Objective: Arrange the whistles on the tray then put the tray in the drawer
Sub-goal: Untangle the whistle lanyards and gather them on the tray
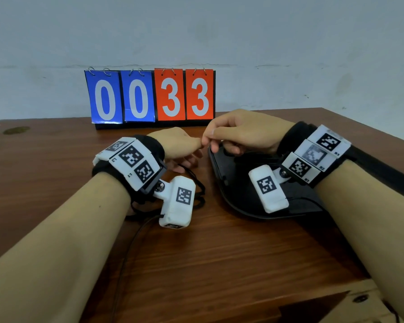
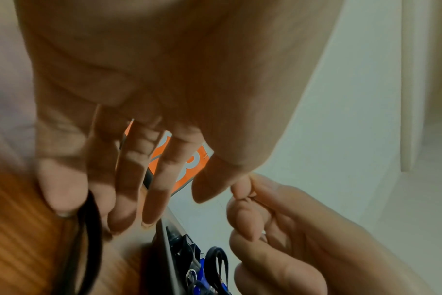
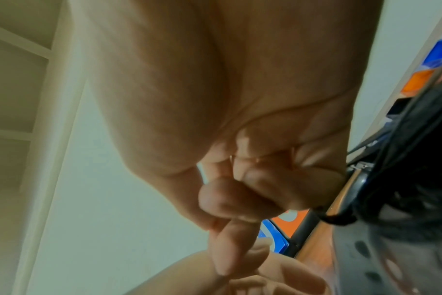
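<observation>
Head view: both hands (image 1: 201, 142) meet fingertip-to-fingertip above the tray (image 1: 222, 183).

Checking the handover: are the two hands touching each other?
Touching. In the left wrist view the right hand meets the left hand at thumb and fingertip, no gap.

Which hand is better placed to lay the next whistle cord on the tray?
Right, probably. The right hand hovers directly over the black tray, fingers pinched together; the left hand sits beside the tray over black cords on the table.
</observation>
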Motion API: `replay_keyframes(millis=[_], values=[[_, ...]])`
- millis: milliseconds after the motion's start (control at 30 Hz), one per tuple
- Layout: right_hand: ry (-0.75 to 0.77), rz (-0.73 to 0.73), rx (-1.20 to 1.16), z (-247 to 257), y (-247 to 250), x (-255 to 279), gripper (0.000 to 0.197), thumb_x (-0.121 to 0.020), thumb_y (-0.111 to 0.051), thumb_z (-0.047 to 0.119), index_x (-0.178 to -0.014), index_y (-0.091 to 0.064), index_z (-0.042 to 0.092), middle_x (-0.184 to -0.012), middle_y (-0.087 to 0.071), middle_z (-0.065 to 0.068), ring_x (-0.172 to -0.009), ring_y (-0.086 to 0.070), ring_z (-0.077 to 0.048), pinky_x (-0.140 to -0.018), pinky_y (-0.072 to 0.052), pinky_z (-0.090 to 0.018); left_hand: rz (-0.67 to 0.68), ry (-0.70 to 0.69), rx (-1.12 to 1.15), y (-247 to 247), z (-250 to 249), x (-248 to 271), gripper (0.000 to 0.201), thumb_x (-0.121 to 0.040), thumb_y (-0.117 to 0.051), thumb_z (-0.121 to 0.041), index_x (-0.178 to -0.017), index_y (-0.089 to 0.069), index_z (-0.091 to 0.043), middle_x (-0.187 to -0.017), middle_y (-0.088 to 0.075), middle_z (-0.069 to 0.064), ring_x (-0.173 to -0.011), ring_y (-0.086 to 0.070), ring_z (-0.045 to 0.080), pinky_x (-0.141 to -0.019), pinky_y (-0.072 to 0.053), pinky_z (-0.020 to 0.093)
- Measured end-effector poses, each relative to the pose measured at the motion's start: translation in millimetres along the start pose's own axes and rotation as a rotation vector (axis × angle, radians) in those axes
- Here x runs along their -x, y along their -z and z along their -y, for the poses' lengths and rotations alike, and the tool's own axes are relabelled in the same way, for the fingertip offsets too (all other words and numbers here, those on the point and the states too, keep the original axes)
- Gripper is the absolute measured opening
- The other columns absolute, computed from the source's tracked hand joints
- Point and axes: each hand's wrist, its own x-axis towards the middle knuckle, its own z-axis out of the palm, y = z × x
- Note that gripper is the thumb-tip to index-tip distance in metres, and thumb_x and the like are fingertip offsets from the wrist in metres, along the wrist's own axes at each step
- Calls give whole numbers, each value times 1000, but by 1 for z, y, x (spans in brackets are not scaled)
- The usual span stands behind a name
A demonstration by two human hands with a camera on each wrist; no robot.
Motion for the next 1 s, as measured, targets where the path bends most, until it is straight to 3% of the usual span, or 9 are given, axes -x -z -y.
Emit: replay_keyframes(millis=[167, 367, 500, 567, 667, 767, 833, 933, 1000], values=[[-5, -8, 19, 0, 0, 1, 24, -103, -49, 21, -100, -70, 10, -82, -68, -6, -48, -44, -8, -50, -38, -19, 10, -38, 57, -2, -1, -1, 36, -102, -53, -38, -111, -68, -6, -95, -69, 11, -84, -66, 18, -72, -57, 26], [-38, -107, 68, 0, -1, -1, 27, -103, -50, 34, -95, -66, 14, -78, -70, 2, -54, -53, -9, -52, -43, -22, -188, -248, 178, 2, -1, -3, 27, -102, -53, -25, -100, -74, -8, -95, -75, 8, -86, -72, 16, -73, -59, 25], [-72, -158, 222, 1, -1, 0, 33, -101, -49, 46, -90, -60, 17, -79, -72, 6, -53, -58, -5, -55, -48, -20, -266, -352, 399, 2, -4, -1, 29, -102, -49, -18, -91, -73, -7, -80, -72, 5, -76, -71, 16, -69, -60, 23], [-93, -155, 259, 2, -1, 1, 32, -101, -49, 47, -91, -61, 19, -75, -72, 9, -50, -58, -2, -54, -47, -18, -261, -370, 545, 0, -6, 0, 27, -103, -50, -17, -91, -71, -6, -83, -72, 8, -80, -72, 20, -71, -60, 26], [-100, -129, 320, 4, -1, 4, 39, -101, -48, 51, -81, -62, 19, -55, -65, 15, -45, -53, 1, -51, -44, -12, -196, -394, 740, -4, -10, 6, 23, -101, -52, -13, -88, -69, -3, -84, -70, 12, -79, -72, 22, -73, -60, 28], [-75, -138, 379, 4, 2, 5, 47, -97, -50, 55, -81, -68, 14, -59, -65, 5, -48, -53, -4, -55, -44, -15, -163, -407, 827, -8, -13, 8, 20, -100, -55, -10, -89, -69, -1, -86, -69, 14, -83, -72, 22, -73, -62, 31], [-52, -144, 359, 3, 3, 5, 46, -96, -52, 55, -85, -71, 14, -66, -67, -1, -52, -55, -7, -55, -45, -15, -182, -419, 825, -9, -13, 7, 16, -97, -58, -10, -92, -71, -3, -95, -70, 15, -92, -71, 24, -77, -63, 35], [-29, -196, 300, 3, 4, 3, 35, -99, -54, 45, -86, -74, 19, -65, -66, 8, -53, -56, -4, -52, -44, -12, -287, -411, 633, -9, -9, -1, 16, -96, -61, -21, -104, -72, -14, -112, -70, 3, -106, -65, 19, -80, -59, 33], [-10, -276, 222, 2, 5, 0, 31, -101, -54, 39, -89, -74, 19, -64, -67, 9, -52, -55, -4, -50, -43, -13, -338, -371, 512, -10, -7, -3, 18, -97, -60, -29, -109, -69, -20, -113, -66, -3, -96, -61, 14, -72, -50, 30]])
